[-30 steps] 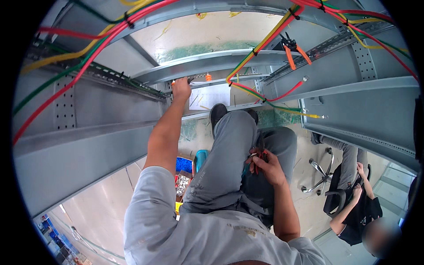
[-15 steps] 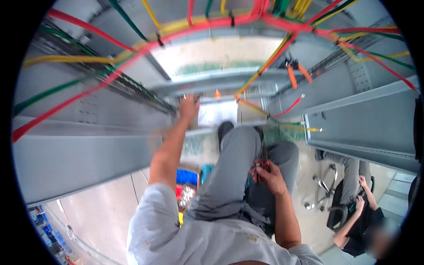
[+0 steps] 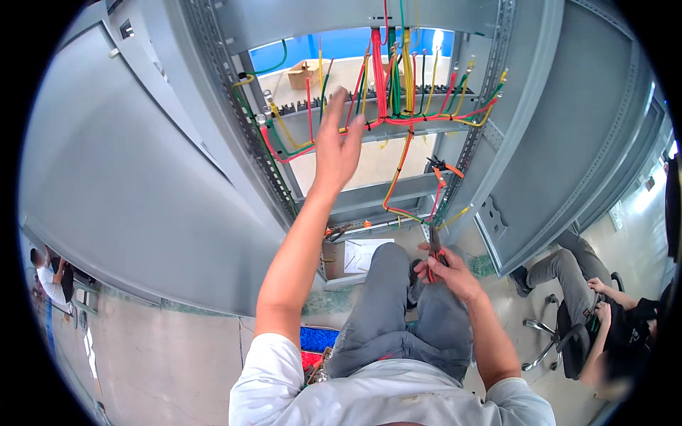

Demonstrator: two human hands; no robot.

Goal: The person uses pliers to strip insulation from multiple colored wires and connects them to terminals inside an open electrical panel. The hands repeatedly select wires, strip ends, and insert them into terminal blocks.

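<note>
At the far left another person point(image 3: 48, 273) stands beyond the grey door point(image 3: 135, 184) of the cabinet point(image 3: 568, 142), well apart from the work. Low down, beside the knee, is a blue bin point(image 3: 318, 338)

The left hand point(image 3: 337, 142) is raised into the cabinet, fingers point(image 3: 334, 106) apart and holding nothing. It is just in front of the red, yellow and green wires point(image 3: 387, 85) that hang from the top and fan out along the rail point(image 3: 383, 131); whether a fingertip touches a wire cannot be told. This looks like a reach for one wire, with no grasp made

Right of the bundle, orange-handled cutters point(image 3: 444, 169) hang among the wires. On the cabinet floor lies a sheet point(image 3: 366, 254) of paper

The right hand point(image 3: 447, 273) rests low, over the lap, fingers wrapped around the red handles of pliers point(image 3: 433, 248) that point up toward the cabinet; the tool is near the lower yellow and red run but apart from it

Judging from this, a grasp calls for picking a single wire out of a crowded fan and pinching it clear of its neighbours, and the pliers have to rise a good way to meet it

At the far right a seated person point(image 3: 604, 319) is on a chair point(image 3: 550, 348)
</note>
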